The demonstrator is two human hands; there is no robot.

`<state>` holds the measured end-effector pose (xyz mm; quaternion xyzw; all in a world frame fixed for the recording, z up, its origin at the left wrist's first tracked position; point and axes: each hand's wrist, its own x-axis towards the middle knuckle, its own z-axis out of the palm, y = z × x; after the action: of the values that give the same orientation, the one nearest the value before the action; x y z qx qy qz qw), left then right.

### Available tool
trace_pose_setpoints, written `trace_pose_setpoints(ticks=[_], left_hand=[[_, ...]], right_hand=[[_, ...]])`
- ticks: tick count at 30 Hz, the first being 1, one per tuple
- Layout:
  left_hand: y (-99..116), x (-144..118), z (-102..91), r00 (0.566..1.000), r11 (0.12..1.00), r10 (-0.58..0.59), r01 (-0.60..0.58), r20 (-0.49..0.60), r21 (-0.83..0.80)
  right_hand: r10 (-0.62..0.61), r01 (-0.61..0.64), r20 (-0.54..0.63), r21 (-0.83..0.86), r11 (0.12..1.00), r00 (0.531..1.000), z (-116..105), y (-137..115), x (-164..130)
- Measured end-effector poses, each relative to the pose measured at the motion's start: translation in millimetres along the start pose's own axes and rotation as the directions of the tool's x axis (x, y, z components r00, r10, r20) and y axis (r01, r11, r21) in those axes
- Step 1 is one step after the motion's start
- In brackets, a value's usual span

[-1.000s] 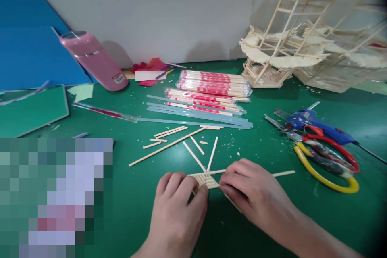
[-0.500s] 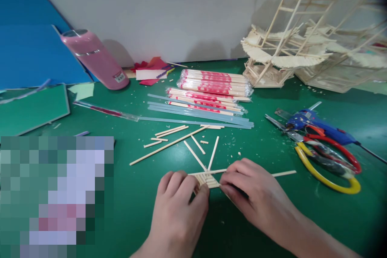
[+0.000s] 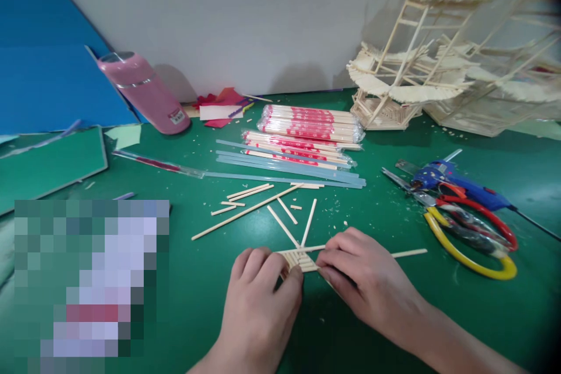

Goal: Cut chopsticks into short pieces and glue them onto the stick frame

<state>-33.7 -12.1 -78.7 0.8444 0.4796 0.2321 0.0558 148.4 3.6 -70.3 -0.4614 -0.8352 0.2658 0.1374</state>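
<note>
Low in the middle, a small frame of wooden sticks (image 3: 303, 261) lies close to the table, with several short sticks laid side by side inside it. Two thin sticks (image 3: 309, 222) spread outward from its far edge in a V. My left hand (image 3: 264, 301) is closed on the frame's left side, thumb bent towards the near edge. At the right corner, my right hand (image 3: 362, 274) pinches the frame, its fingertips partly hiding that end. Beyond the right knuckles, a stick (image 3: 411, 253) pokes out; whether it joins the frame is hidden.
Loose cut sticks (image 3: 248, 210), blue glue sticks (image 3: 289, 166) and wrapped chopstick bundles (image 3: 311, 120) lie ahead. Pliers (image 3: 471, 245) and a blue glue gun (image 3: 464, 181) are at right. Behind stand a stick-built tower model (image 3: 407, 82) and a leaning pink bottle (image 3: 146, 93).
The camera view has shifted slightly, so the background sits a little differently. Both hands keep nearly the same grip and place on the stick frame.
</note>
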Motion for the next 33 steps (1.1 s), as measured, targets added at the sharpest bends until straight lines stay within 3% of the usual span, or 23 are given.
trace_pose_setpoints(ticks=[4, 7, 10, 13, 15, 18, 21, 23, 25, 28, 33], left_hand=[[-0.4, -1.3, -4.6, 0.997, 0.992, -0.070, 0.067, -0.021, -0.106], [-3.5, -0.7, -12.6, 0.986, 0.984, -0.112, 0.093, -0.126, -0.152], [-4.2, 1.5, -21.9, 0.968, 0.979, -0.118, 0.077, -0.223, -0.187], [2.4, 6.1, -28.4, 0.979, 0.917, -0.169, 0.115, -0.111, -0.382], [10.7, 11.6, -31.0, 0.968, 0.785, -0.238, 0.240, 0.079, -0.571], [25.3, 22.9, -33.7, 0.899, 0.473, -0.300, 0.430, 0.318, -0.769], [37.1, 33.9, -34.0, 0.851, 0.146, -0.337, 0.471, 0.403, -0.870], [41.9, 39.3, -31.2, 0.829, -0.024, -0.364, 0.446, 0.424, -0.895], [44.4, 43.4, -26.5, 0.813, -0.141, -0.369, 0.431, 0.451, -0.891], [46.7, 47.8, -20.4, 0.793, -0.249, -0.359, 0.427, 0.493, -0.869], [54.8, 52.4, -20.7, 0.780, -0.409, -0.339, 0.382, 0.526, -0.829]], right_hand=[[-0.060, 0.060, -0.013, -0.011, 0.998, 0.998, -2.4, 3.2, 1.3], [-0.056, 0.057, -0.035, 0.020, 0.998, 0.998, -9.0, 2.8, 1.1], [0.015, -0.004, -0.067, 0.162, 0.987, 0.998, -20.1, -2.2, -1.5], [0.071, -0.033, -0.093, 0.360, 0.932, 0.993, -30.4, -11.2, -3.5], [0.090, -0.021, -0.124, 0.472, 0.881, 0.988, -34.8, -17.6, -2.6], [0.128, 0.000, -0.171, 0.600, 0.800, 0.977, -39.6, -25.5, 1.7], [0.179, 0.000, -0.168, 0.730, 0.683, 0.969, -44.4, -31.2, 6.1], [0.219, 0.002, -0.152, 0.825, 0.565, 0.964, -46.6, -34.0, 7.6], [0.249, 0.014, -0.133, 0.903, 0.429, 0.959, -46.5, -36.0, 8.1], [0.272, 0.051, -0.120, 0.967, 0.249, 0.955, -42.2, -37.2, 7.5], [0.295, 0.107, -0.129, 0.990, 0.091, 0.947, -33.9, -36.1, 5.7]])
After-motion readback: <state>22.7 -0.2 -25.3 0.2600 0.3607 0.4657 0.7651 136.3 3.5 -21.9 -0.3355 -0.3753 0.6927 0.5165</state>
